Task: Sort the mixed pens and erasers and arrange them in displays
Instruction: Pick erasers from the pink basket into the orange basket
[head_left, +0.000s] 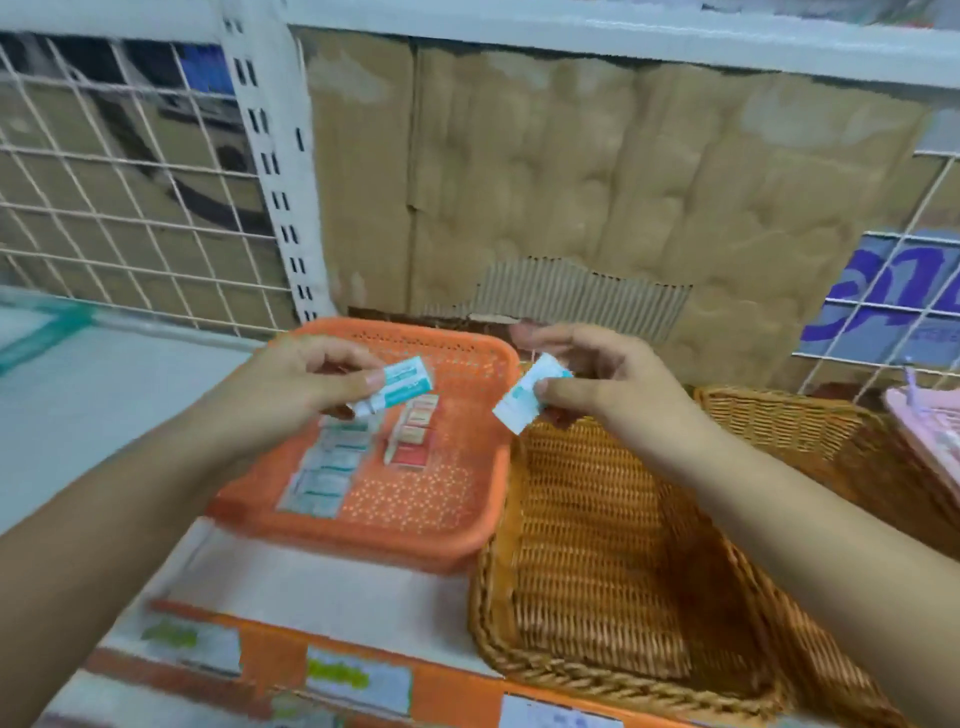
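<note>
My left hand pinches a teal-and-white eraser above the orange plastic tray. My right hand pinches a second teal-and-white eraser over the gap between that tray and the wicker basket. Inside the orange tray lie a column of teal erasers on the left and a column of red erasers beside it. The wicker basket shows nothing inside. No pens are in view.
A second wicker basket stands at the back right, with pink items at the far right. Cardboard and wire mesh back the shelf. Price labels line the orange front edge.
</note>
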